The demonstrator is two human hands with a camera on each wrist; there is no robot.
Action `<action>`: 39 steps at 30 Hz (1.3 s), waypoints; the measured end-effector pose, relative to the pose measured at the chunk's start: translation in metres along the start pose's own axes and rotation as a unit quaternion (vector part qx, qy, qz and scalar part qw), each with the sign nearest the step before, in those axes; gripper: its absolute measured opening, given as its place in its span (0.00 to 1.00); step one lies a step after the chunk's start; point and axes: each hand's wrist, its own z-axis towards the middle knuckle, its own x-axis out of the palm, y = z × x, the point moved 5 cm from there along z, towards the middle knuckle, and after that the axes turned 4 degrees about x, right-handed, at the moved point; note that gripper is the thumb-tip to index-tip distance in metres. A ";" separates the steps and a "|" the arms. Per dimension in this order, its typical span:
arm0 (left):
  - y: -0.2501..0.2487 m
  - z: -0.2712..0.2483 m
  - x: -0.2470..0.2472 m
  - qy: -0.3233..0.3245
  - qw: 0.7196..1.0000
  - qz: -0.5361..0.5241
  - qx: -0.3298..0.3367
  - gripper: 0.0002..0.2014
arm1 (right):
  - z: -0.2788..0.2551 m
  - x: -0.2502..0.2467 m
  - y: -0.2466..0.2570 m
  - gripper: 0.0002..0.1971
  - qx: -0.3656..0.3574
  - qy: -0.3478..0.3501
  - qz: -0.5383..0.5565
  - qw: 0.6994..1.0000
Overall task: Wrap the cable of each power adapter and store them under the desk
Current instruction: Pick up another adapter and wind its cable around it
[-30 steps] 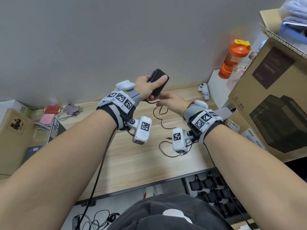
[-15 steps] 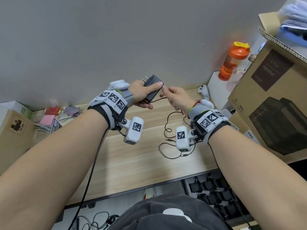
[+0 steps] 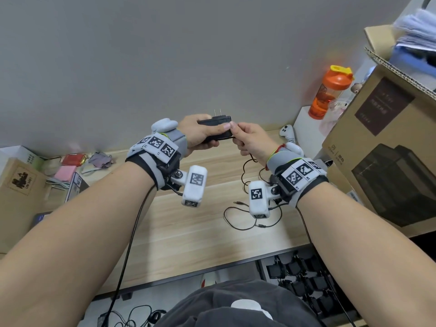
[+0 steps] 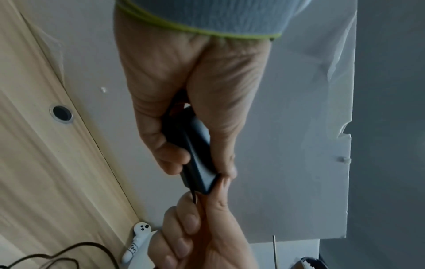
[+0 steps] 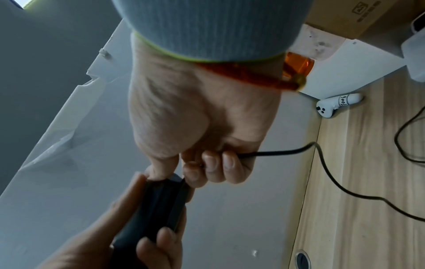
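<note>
A black power adapter with two plug prongs pointing up is held above the wooden desk. My left hand grips its body between thumb and fingers. My right hand touches the adapter's right end and pinches its thin black cable in curled fingers. The cable trails down from that hand and lies in loose loops on the desk, its small plug end free.
A white controller lies at the desk's back right beside an orange bottle. Large cardboard boxes stand on the right, a box and small items on the left. More adapters sit under the desk.
The left hand has turned the adapter from tilted to level with its prongs up. The right hand rose from below the adapter to its right end, still holding the cable.
</note>
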 end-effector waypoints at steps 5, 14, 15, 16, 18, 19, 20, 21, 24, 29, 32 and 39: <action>-0.002 -0.001 -0.001 -0.014 1.000 -0.024 -0.005 0.13 | 0.002 -0.003 0.002 0.18 -0.001 -0.022 -0.070 0.997; 0.004 0.008 -0.021 -0.081 0.993 0.087 0.010 0.31 | -0.009 -0.013 0.010 0.08 -0.020 0.002 -0.210 0.978; 0.004 0.008 -0.021 -0.078 0.992 0.103 0.012 0.29 | -0.009 -0.014 0.014 0.08 -0.024 -0.003 -0.210 0.977; 0.003 0.006 -0.020 -0.073 0.990 0.119 0.017 0.23 | -0.008 -0.017 0.018 0.09 -0.029 -0.011 -0.211 0.977; 0.001 0.005 -0.018 -0.064 0.987 0.147 0.023 0.14 | -0.006 -0.022 0.028 0.10 -0.041 -0.027 -0.205 0.978; 0.002 0.005 -0.016 -0.059 0.986 0.157 0.026 0.12 | -0.003 -0.024 0.031 0.09 -0.047 -0.037 -0.198 0.978; 0.002 0.006 -0.015 -0.053 0.984 0.166 0.029 0.11 | 0.000 -0.026 0.035 0.08 -0.054 -0.046 -0.193 0.979; 0.003 0.007 -0.013 -0.045 0.983 0.173 0.031 0.10 | 0.002 -0.028 0.038 0.08 -0.060 -0.056 -0.187 0.979; 0.001 0.005 -0.005 -0.014 0.982 0.185 0.045 0.09 | 0.008 -0.033 0.044 0.09 -0.064 -0.070 -0.178 0.979; -0.014 -0.004 0.006 0.018 0.980 0.184 0.074 0.08 | 0.012 -0.036 0.050 0.05 -0.091 -0.080 -0.167 0.978; -0.025 -0.009 0.010 0.030 0.978 0.189 0.088 0.08 | 0.013 -0.037 0.051 0.04 -0.105 -0.080 -0.145 0.981; -0.039 -0.012 0.016 0.029 0.980 0.145 0.130 0.08 | 0.008 -0.035 0.044 0.10 -0.083 -0.091 -0.128 0.984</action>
